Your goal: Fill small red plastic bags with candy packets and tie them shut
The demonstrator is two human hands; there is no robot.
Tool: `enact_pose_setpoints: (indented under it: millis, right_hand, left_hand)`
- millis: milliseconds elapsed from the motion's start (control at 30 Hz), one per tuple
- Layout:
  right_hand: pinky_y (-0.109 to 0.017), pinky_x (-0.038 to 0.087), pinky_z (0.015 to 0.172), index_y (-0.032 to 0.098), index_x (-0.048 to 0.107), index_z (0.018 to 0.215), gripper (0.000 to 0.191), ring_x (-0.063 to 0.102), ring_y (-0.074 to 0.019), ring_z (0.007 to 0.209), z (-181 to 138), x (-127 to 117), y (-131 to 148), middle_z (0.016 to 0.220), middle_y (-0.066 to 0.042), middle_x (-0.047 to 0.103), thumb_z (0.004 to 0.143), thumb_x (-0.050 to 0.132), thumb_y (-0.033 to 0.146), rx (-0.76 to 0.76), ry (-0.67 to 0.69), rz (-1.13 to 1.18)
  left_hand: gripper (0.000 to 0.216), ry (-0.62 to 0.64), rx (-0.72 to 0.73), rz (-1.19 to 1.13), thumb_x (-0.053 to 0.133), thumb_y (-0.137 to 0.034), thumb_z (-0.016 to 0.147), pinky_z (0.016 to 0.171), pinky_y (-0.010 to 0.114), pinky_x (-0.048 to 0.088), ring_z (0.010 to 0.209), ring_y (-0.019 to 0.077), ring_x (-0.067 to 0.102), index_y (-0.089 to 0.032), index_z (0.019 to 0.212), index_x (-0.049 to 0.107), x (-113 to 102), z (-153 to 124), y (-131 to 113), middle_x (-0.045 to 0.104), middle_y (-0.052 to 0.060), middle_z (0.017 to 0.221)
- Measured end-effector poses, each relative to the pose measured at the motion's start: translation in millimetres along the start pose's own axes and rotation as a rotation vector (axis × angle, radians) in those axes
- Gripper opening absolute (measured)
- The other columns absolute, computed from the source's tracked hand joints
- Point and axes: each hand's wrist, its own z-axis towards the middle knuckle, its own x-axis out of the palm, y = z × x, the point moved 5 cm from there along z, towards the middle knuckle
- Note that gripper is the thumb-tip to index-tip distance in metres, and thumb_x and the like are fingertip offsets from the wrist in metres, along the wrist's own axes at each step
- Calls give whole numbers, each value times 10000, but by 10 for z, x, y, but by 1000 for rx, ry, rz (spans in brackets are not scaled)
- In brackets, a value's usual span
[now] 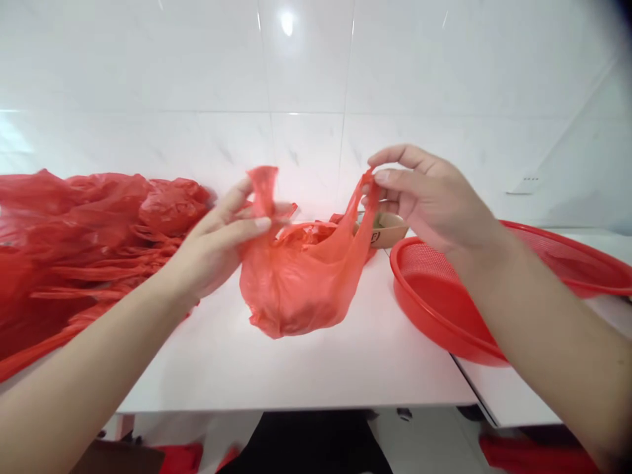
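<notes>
In the middle of the head view, a red plastic bag [306, 289] hangs between my hands above the white table. Its lower part bulges, and the contents are hidden. My left hand [222, 237] pinches one handle of the bag, with the handle's end sticking up past the fingers. At the other side, my right hand [419, 184] grips the second handle between thumb and fingers, holding it pulled upward. Behind the bag stands a small brown cardboard box [388, 232], partly covered by it.
To the left lies a big heap of red plastic bags [89, 230]. Two red mesh baskets [424, 316] stand at the right, partly behind my right forearm. A tiled wall [197, 72] closes off the back of the table [296, 375]. Red items lie on the floor.
</notes>
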Motion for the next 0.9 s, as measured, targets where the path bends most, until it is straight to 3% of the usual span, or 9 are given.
enact_pose_setpoints:
  millis: [100,200,300,400,467,567,667,767,900]
  right_hand:
    - [-276,525,694,206,574,984,134,615,-107,715,57,252,21,790,19,626,851,580,211,-10,99,1]
    - [-273,516,677,214,577,1019,166,606,-115,703,113,621,100,742,26,610,854,575,238,-48,280,-23]
    - [-281,509,694,222,582,1047,192,596,-120,720,148,860,108,754,21,600,856,565,234,-79,371,-140]
    - [-311,507,784,250,567,1117,283,601,-141,872,157,813,-38,978,-16,613,836,597,255,-118,276,-289]
    - [-332,508,817,272,541,1169,351,597,-154,941,112,734,-230,1091,-27,599,826,615,288,-88,289,-334]
    - [-338,517,794,249,552,1122,277,613,-154,889,-34,645,-490,1014,-19,633,853,581,309,-17,343,-299]
    - [-317,510,772,222,590,964,134,613,-153,851,-224,560,-508,920,-13,648,888,543,322,-49,176,-296]
    - [-303,504,750,226,608,875,112,606,-158,818,-441,591,-390,872,-9,652,887,564,328,-90,143,-370]
    - [-317,506,806,254,623,938,137,613,-182,904,-541,657,-366,952,-12,659,858,624,364,-127,167,-337]
  left_hand:
    - [473,195,-280,99,623,-287,839,674,327,519,758,196,654,-252,1288,476,226,35,55,661,25,812]
    - [370,340,-377,217,689,-339,786,582,261,468,588,123,551,-210,1118,590,422,91,148,578,-14,701]
    - [234,319,-387,216,667,-398,800,499,219,391,483,71,385,-189,895,624,463,190,259,416,-63,576]
    - [329,231,-434,95,569,-427,874,446,191,301,431,43,203,-178,666,515,378,243,353,219,-96,508]
    - [405,187,-449,-2,547,-424,891,426,183,267,420,34,165,-174,590,442,318,236,395,183,-101,495]
    - [379,135,-433,-118,563,-397,890,413,174,256,404,29,213,-152,611,491,294,184,468,244,-93,479]
    - [266,88,-382,-196,584,-365,881,449,182,334,436,50,394,-129,760,598,334,119,567,464,-36,519]
    - [236,168,-339,-207,602,-355,864,610,255,478,591,111,581,-126,837,653,396,59,630,655,49,712]
    - [111,279,-218,60,645,-240,814,774,287,500,788,147,636,-152,781,706,377,-14,540,699,33,808]
